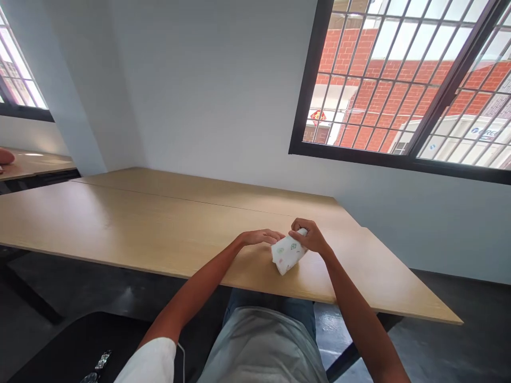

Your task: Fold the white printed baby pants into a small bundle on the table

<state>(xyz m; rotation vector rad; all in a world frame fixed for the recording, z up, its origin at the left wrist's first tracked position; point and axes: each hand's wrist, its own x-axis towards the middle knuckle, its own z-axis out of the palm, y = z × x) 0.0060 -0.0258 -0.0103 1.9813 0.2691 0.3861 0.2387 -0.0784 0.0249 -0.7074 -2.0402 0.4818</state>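
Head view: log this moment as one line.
right hand: grips folded cloth | left hand: touches cloth | cloth on wooden table

Seated at a long light-wood table [159, 223], both forearms stretched forward over its near edge. Right hand [309, 236] closed around the upper end of a small white cloth [288, 254] printed with little coloured motifs, bundle resting on the tabletop; left hand [259, 236] flat and palm-down just beside it, fingertips at the cloth's edge. Beyond, a plain white wall, a black-framed barred window [399, 85] showing red brick outside, and a second window [18, 74] at far left.
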